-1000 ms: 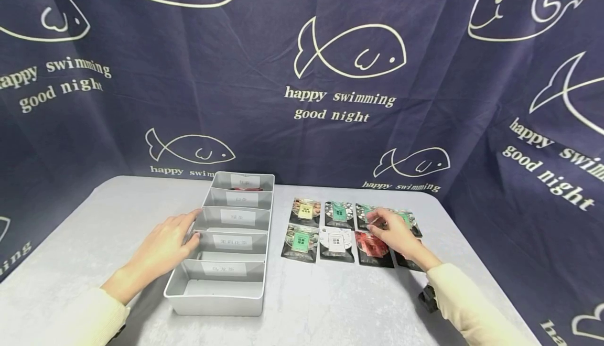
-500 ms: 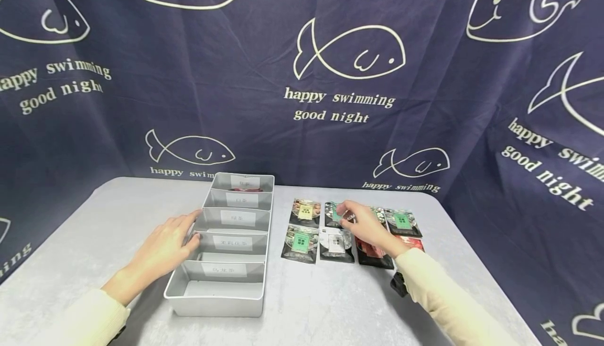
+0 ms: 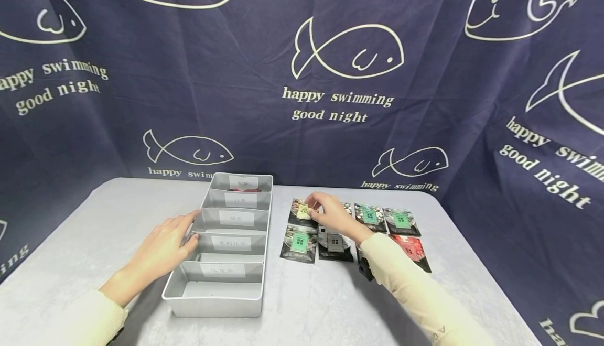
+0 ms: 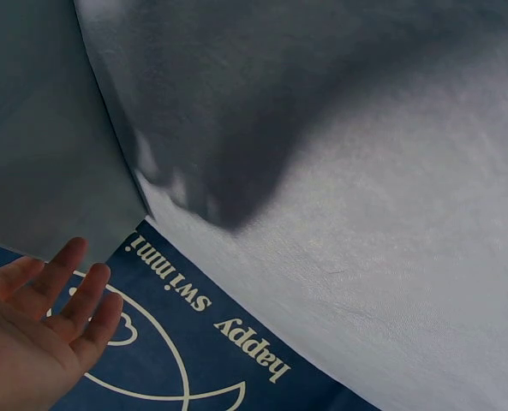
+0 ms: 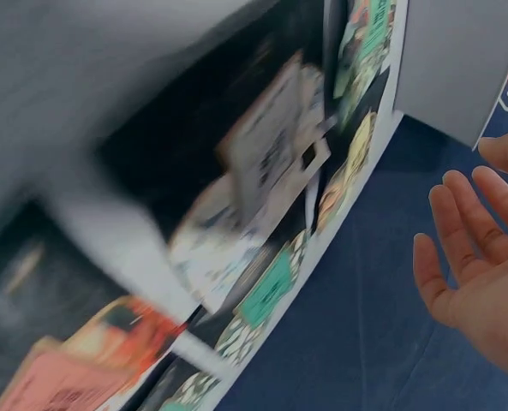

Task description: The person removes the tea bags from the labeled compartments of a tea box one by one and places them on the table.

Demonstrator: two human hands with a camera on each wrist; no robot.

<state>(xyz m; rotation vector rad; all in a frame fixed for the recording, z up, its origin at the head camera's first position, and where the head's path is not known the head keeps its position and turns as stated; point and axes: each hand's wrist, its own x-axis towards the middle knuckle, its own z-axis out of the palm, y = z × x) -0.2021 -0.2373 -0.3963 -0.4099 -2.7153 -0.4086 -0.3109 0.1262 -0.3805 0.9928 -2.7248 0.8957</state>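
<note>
My left hand (image 3: 160,244) rests at the left rim of a long grey divided box (image 3: 214,307), its fingertips touching the edge. The left wrist view shows the same hand (image 4: 48,338) with fingers loosely extended. Over the back row of tea packets, my right hand (image 3: 332,215) hovers beside the yellow-labelled packet (image 3: 297,216); its fingers are relaxed around nothing in the right wrist view (image 5: 485,257). Below it lie a green-labelled packet (image 3: 299,245) and a white-labelled packet (image 3: 335,246). The hand mostly covers a teal-labelled packet behind.
Two green-labelled packets (image 3: 370,216) and a red packet (image 3: 412,251) lie farther right. My right sleeve (image 3: 401,278) hides another packet. Paper labels (image 3: 231,243) mark the box's compartments, and something red (image 3: 245,190) lies in the farthest one. A dark fish-print cloth (image 3: 264,126) hangs behind the table.
My right hand has swept left across the packets, from the right-hand ones to the yellow-labelled one at the far left. My left hand stays at the box rim.
</note>
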